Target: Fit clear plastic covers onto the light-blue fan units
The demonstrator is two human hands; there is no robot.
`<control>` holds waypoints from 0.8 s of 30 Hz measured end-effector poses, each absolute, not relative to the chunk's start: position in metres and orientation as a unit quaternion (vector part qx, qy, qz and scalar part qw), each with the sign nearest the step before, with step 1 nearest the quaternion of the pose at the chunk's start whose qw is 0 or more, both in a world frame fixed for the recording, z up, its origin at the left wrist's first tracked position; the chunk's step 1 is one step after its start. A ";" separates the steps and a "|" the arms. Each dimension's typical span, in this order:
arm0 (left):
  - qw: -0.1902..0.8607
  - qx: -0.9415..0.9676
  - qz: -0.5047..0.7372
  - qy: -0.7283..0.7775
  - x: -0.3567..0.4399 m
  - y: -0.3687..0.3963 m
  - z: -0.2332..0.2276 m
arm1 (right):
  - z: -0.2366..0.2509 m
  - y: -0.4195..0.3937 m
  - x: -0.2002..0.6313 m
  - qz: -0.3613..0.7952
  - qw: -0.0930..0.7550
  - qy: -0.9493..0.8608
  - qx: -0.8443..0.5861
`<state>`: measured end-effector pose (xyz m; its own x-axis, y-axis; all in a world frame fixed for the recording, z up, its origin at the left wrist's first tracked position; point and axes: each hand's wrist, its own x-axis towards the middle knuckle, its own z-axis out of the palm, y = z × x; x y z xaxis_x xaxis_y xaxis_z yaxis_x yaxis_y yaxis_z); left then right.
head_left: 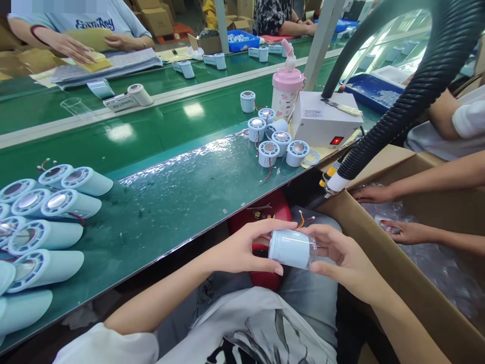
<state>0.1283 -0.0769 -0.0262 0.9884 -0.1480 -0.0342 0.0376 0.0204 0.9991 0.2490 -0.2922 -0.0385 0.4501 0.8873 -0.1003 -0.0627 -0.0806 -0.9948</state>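
In the head view, both hands hold one small pale blue cylinder (pixel 291 247) over the lap, below the table edge. It lies on its side, smooth and glossy, with a ridged rim at its left end. Red and yellow wires (pixel 303 220) show just above it, behind the fingertips. The left hand (pixel 242 247) pinches the left end, thumb beneath and fingers curled over the top. The right hand (pixel 343 258) cups the right end, fingers spread around it.

Beyond the fingers, on the green table (pixel 182 192), stand six short round pieces (pixel 271 139). Far left of the left hand lie about ten long pale tubes (pixel 49 222), stacked. Right of the right hand, two other hands (pixel 390 212) reach into a cardboard box (pixel 401 278).
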 end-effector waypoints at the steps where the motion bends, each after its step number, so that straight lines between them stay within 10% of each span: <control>1: 0.709 0.701 -0.062 -0.040 0.128 -0.077 -0.026 | -0.039 -0.292 0.249 0.417 0.596 -0.323 -0.605; 24: 0.718 0.692 -0.052 -0.054 0.129 -0.073 -0.029 | -0.043 -0.270 0.234 0.565 0.655 -0.067 -0.497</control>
<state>0.1286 -0.0734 -0.0294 0.9888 -0.1491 0.0046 0.0007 0.0355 0.9994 0.2342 -0.2700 -0.0435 0.3531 0.8071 -0.4733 -0.6730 -0.1324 -0.7277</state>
